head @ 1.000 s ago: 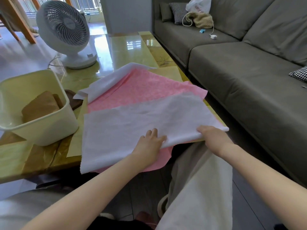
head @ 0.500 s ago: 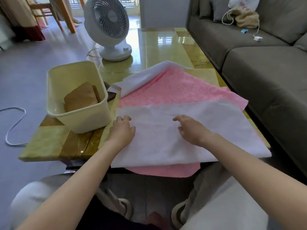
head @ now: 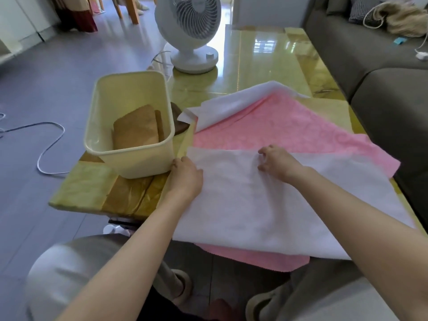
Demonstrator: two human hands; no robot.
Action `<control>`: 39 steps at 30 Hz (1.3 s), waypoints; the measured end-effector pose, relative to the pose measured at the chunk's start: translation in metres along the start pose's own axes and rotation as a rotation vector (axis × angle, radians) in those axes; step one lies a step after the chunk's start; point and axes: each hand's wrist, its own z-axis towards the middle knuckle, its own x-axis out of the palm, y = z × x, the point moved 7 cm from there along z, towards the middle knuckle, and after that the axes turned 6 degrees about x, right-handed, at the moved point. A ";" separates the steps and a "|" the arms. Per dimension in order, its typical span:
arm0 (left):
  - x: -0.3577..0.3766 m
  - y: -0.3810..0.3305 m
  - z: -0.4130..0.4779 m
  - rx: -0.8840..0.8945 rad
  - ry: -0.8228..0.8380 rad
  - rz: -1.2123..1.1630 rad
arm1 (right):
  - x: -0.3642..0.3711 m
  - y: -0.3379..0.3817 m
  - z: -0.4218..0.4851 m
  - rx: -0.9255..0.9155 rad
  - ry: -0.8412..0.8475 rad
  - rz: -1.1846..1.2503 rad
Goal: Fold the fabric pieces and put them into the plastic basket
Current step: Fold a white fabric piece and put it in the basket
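On the glossy yellow-green worktop, a large white fabric sheet lies flat over a pink patterned fabric, its long axis running left to right, near edge overhanging toward the person. Just left stands the cream plastic basket, holding folded brown fabric. The left hand curls its fingers round the sheet's left edge; the right hand pinches its far edge with bent fingers.
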 end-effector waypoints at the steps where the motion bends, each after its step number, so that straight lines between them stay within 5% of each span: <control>1: -0.001 0.003 0.002 -0.021 0.000 -0.015 | -0.001 0.000 0.003 0.001 -0.010 -0.010; 8: 0.004 0.013 0.010 -0.053 0.009 -0.141 | -0.004 0.002 0.018 0.028 0.008 -0.149; 27: -0.009 0.010 0.008 0.058 -0.078 -0.021 | -0.006 0.037 0.019 -0.012 -0.191 -0.232; 32: -0.008 -0.027 -0.014 0.258 -0.159 0.097 | 0.001 0.056 -0.015 -0.145 -0.222 -0.100; 39: 0.040 -0.077 -0.067 0.558 -0.018 0.235 | 0.033 0.040 -0.094 -0.184 -0.170 0.029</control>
